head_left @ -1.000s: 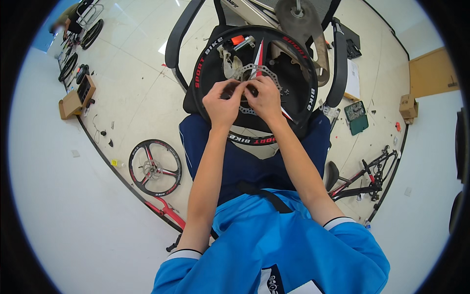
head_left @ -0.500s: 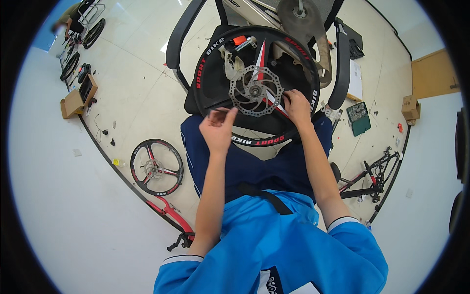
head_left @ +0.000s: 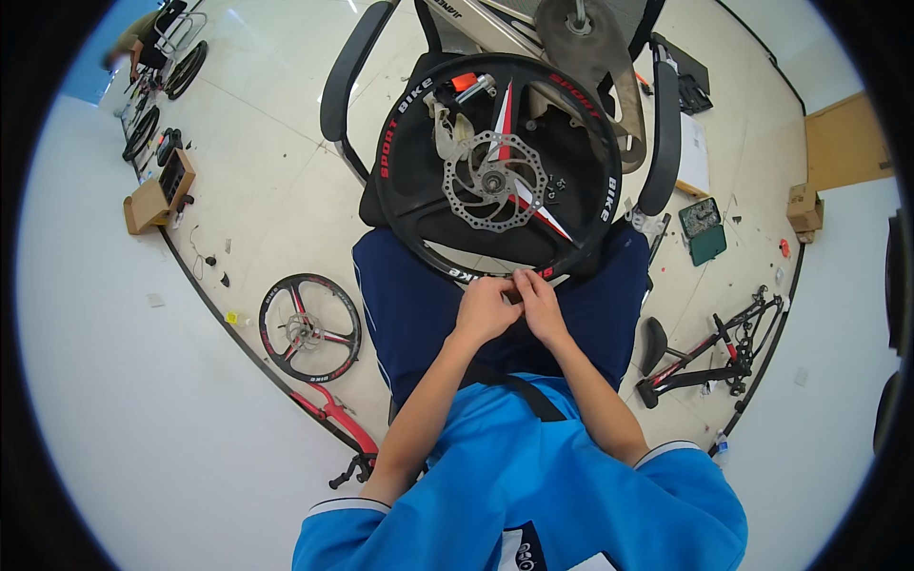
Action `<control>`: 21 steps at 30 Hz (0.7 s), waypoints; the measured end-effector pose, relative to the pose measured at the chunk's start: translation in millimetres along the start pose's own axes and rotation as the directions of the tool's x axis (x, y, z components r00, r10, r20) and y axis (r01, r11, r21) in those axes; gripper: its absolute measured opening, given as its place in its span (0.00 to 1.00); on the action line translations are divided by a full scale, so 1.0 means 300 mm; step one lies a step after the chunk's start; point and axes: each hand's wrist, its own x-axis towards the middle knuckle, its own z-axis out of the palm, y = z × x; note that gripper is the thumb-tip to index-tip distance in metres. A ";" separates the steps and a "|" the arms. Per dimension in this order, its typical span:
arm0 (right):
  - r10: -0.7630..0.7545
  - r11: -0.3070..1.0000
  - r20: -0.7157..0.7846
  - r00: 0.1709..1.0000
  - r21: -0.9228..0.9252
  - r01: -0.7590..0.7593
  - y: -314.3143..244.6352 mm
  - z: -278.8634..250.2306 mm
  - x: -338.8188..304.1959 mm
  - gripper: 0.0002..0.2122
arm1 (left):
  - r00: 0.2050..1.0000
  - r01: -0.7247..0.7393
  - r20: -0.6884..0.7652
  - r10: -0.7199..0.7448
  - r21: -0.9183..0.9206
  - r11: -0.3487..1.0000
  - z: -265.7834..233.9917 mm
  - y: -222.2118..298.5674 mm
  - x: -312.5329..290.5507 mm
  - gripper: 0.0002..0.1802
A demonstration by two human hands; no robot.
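A black three-spoke bicycle wheel [head_left: 612, 143] lies flat on a chair seat [head_left: 416, 186], its near edge over my thighs. The silver brake disc [head_left: 453, 207] faces up at its hub. At the wheel's near rim, my left hand [head_left: 487, 311] and my right hand [head_left: 539, 308] come together with fingers curled. Both are closed, fingertips almost touching; whatever they hold is hidden. Several small bolts [head_left: 556, 187] lie in the gap right of the disc. A crumpled clear plastic bag [head_left: 447, 138] and an orange-and-silver tool [head_left: 473, 88] rest between the far-left spokes.
Chair armrests [head_left: 343, 81] flank the wheel, with a pale bike frame [head_left: 495, 29] behind it. A second wheel [head_left: 356, 328] and a red frame part [head_left: 333, 411] lie at left. On the right are a green case [head_left: 707, 245] and a black-and-red frame [head_left: 700, 360].
Both hands have left the disc area, drawing toward me and together at the wheel's near rim. The small bolts beside the disc now show where my right hand was.
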 end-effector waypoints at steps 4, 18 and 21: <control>-0.069 0.983 0.140 0.988 -0.161 0.092 -0.069 -0.054 0.070 0.16 | 0.999 -0.030 -0.040 0.027 -0.070 0.997 -0.027 -0.012 0.037 0.15; -0.026 0.992 -0.010 1.000 0.126 0.027 -0.413 -0.149 0.337 0.08 | 0.906 0.103 -0.236 -0.352 -0.683 0.723 -0.331 -0.072 0.262 0.18; -0.015 0.960 0.064 0.998 0.279 -0.003 -0.516 -0.175 0.275 0.07 | 0.919 0.017 -0.262 -0.296 -0.722 0.691 -0.364 -0.008 0.215 0.17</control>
